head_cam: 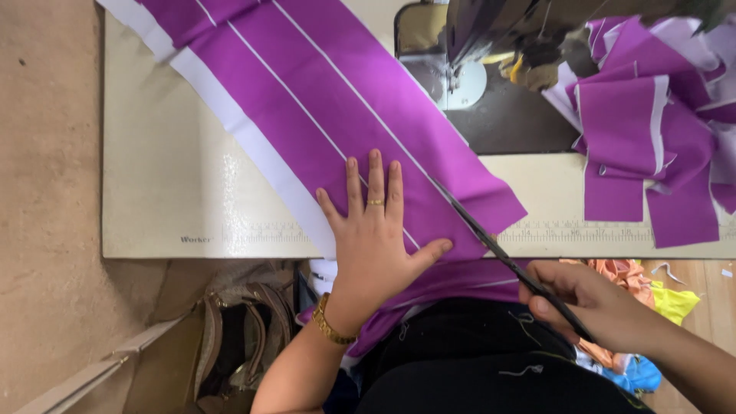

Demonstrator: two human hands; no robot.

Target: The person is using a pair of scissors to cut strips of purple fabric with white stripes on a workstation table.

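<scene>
Scissors meeting purple cloth at a sewing table

The left hand lies flat, fingers spread, pressing the purple fabric strip onto the pale table — the right hand grips black scissors, blades at the strip's edge; a sewing machine and cut purple pieces sit beyond.

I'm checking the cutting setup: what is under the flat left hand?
Under the left hand lies purple fabric with thin white stripes, spread on the cream sewing table. The cloth directly beneath the palm is covered.
</scene>
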